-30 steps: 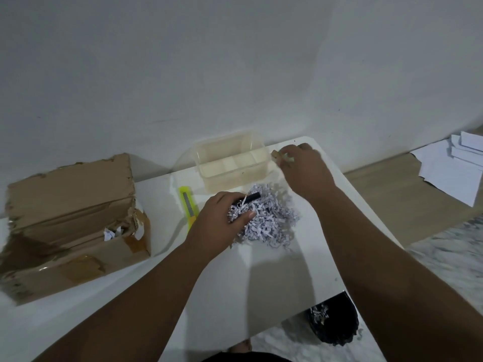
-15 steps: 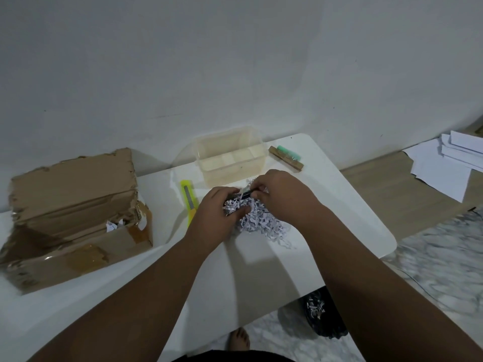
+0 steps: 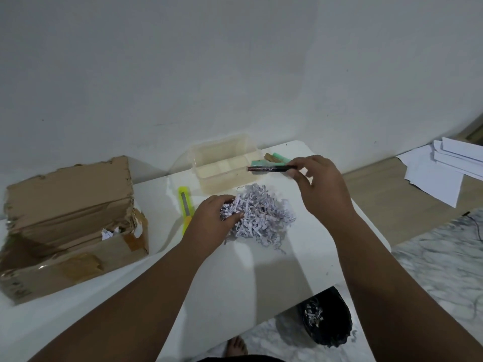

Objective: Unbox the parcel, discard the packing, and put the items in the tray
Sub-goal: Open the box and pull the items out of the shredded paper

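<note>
Two hands busy: our right hand (image 3: pixel 317 182) pinches black pen (image 3: pixel 271 168) level, tip over tray (image 3: pixel 222 152) rim; left hand (image 3: pixel 218 218) clenched in paper shreds (image 3: pixel 261 215) below. We'd better carry pen further over tray, lower, then let go so it won't bounce out

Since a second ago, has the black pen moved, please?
Yes. The right hand lifted the pen off the shreds, up toward the tray.
</note>
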